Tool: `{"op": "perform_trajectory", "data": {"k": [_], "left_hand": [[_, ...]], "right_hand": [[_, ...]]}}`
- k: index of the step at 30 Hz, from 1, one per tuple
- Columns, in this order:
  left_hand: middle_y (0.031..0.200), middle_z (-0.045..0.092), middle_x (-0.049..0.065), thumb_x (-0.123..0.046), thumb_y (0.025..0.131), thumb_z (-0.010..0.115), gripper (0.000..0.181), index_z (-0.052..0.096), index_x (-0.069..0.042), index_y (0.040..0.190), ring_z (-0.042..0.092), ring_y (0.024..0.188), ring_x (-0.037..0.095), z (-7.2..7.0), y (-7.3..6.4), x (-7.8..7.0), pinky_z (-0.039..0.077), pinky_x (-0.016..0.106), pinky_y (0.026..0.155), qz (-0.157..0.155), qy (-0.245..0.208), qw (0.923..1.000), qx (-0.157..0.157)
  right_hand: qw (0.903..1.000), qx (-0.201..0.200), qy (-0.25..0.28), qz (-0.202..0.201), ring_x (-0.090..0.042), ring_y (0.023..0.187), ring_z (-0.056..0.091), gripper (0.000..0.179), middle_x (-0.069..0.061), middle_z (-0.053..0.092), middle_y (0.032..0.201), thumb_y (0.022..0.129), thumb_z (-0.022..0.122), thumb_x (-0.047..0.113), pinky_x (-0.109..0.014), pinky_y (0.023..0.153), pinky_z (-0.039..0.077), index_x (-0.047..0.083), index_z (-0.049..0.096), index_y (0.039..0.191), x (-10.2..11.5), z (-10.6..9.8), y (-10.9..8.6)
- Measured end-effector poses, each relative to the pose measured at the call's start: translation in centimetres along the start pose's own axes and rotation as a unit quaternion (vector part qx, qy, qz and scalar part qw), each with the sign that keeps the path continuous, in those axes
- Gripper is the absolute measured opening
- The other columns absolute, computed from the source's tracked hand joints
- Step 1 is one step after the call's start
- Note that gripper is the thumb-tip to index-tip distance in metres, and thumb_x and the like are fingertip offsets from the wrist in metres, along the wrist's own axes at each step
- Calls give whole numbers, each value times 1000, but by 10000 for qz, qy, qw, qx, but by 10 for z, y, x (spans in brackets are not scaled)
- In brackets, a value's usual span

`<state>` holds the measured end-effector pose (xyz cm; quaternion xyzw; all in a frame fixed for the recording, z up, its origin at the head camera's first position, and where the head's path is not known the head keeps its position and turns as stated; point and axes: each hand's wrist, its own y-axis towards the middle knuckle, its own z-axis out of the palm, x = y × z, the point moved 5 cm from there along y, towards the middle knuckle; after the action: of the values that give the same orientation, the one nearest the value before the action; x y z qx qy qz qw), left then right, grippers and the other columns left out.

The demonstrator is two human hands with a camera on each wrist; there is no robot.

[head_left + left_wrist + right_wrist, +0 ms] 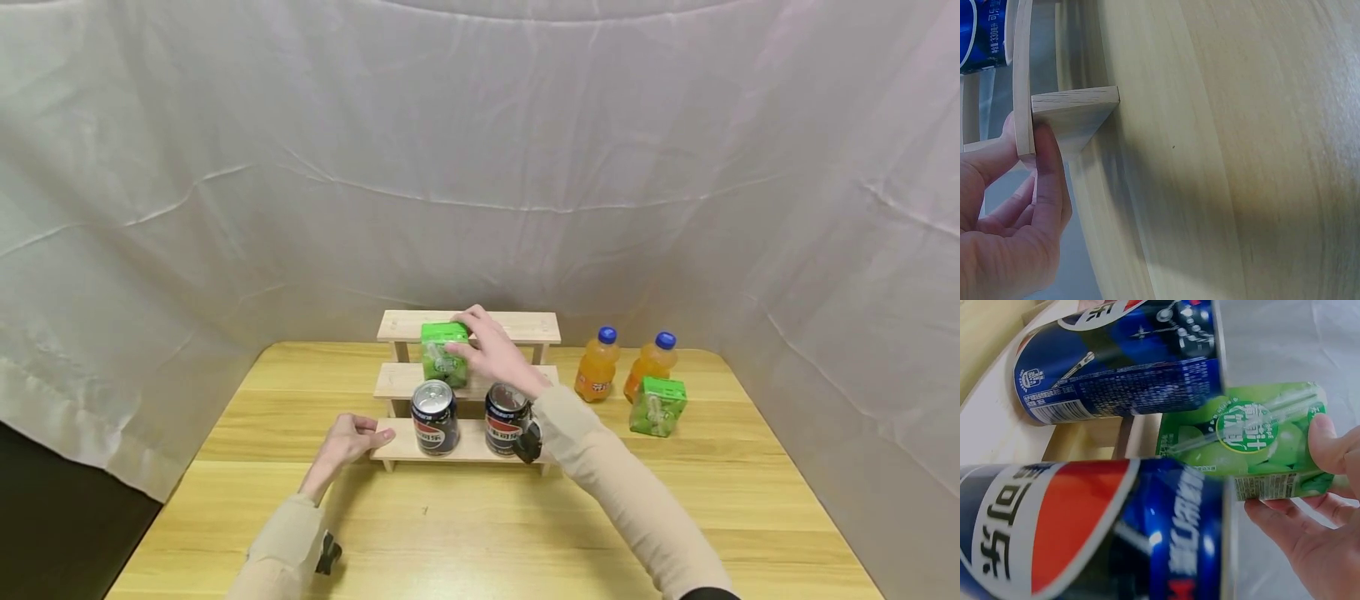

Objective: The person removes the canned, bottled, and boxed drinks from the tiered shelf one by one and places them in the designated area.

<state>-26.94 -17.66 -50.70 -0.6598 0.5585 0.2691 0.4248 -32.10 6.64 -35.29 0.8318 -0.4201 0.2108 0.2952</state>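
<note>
- My right hand (495,350): thumb and fingers pinch the green grape-juice carton (442,358) near its top, thumb at the front panel, fingertips against the barcode side.
- The carton: upright over the left part of the middle tier of the three-tier wooden rack (392,383), behind the left Pepsi can (435,421); its base is hidden, so I cannot tell whether it touches the board.
- My left hand (348,439): pinching the left end of the lowest tier, thumb above, fingers below.
- Lowest tier: the left Pepsi can and the right Pepsi can (504,425) stand upright, apart.
- Right of the rack, on the wood-grain tabletop (450,533): the near orange-drink bottle (596,371), the far orange-drink bottle (651,362), both blue-capped, and a second grape-juice carton (657,408) before the latter.
</note>
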Motion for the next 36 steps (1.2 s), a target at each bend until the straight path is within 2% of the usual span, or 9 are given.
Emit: {"op": "perform_trajectory", "data": {"k": [6,11,19,24,27,29,31,34,36], "left_hand": [[112,68,34,-19,87,78,56,57,18,123,72,90,28,1,1,1,62,41,86,-28,7,10000,41],[113,68,34,-20,87,78,56,57,18,123,71,95,33,-1,-1,1,61,43,89,-21,57,10000,-5],[117,66,35,-21,87,78,59,56,18,125,69,103,39,-2,-4,-1,59,47,94,-27,33,10000,-36],[117,66,34,-21,87,78,59,56,18,125,69,102,38,-1,-3,0,59,47,94,-48,39,10000,-2],[117,67,34,-22,87,78,59,56,17,125,69,102,37,-1,-2,1,59,47,94,-33,47,10000,0],[117,67,34,-22,86,78,59,57,17,125,69,102,37,0,-1,1,59,46,94,-42,56,10000,-16],[117,67,33,-22,87,78,59,57,16,125,69,103,38,0,-1,0,59,46,94,-42,68,10000,-18],[117,67,33,-22,87,78,58,57,16,125,69,103,37,1,-1,-1,59,46,94,-27,62,10000,-13],[117,67,33,-22,87,78,58,57,17,125,69,102,37,1,-1,-1,59,47,94,-10,64,10000,-2]], "right_hand": [[9985,-479,281,-3,-30,111,58,39,-17,54,121,96,67,16,-44,100,57,-2,58,129,1,-23,-15],[9963,-766,399,6,-30,109,57,31,-17,52,121,96,66,12,-42,100,58,0,60,124,-2,-42,-29],[9919,-1190,414,-156,-35,113,58,32,-21,52,122,92,69,0,-45,98,58,-5,59,122,-14,-77,-54],[9889,-1478,137,-116,-35,108,58,34,-23,52,122,92,69,0,-50,94,59,-6,59,124,-28,-100,-71],[9870,-1606,-75,-34,-32,105,58,34,-22,53,122,92,69,1,-45,91,61,-5,59,124,-38,-111,-83],[9857,-1672,-203,-2,-30,103,57,34,-22,53,122,92,69,1,-35,88,61,-5,59,124,-45,-118,-90],[9832,-1771,-450,27,-28,100,56,34,-22,54,121,91,70,2,-30,80,56,-4,60,123,-52,-124,-98],[9830,-1768,-472,178,-30,102,57,34,-23,53,122,92,69,0,-33,86,60,-5,59,123,-65,-130,-107],[9839,-1709,-415,324,-34,105,57,33,-24,52,122,93,67,-1,-46,91,61,-6,57,124,-74,-131,-114]]}}
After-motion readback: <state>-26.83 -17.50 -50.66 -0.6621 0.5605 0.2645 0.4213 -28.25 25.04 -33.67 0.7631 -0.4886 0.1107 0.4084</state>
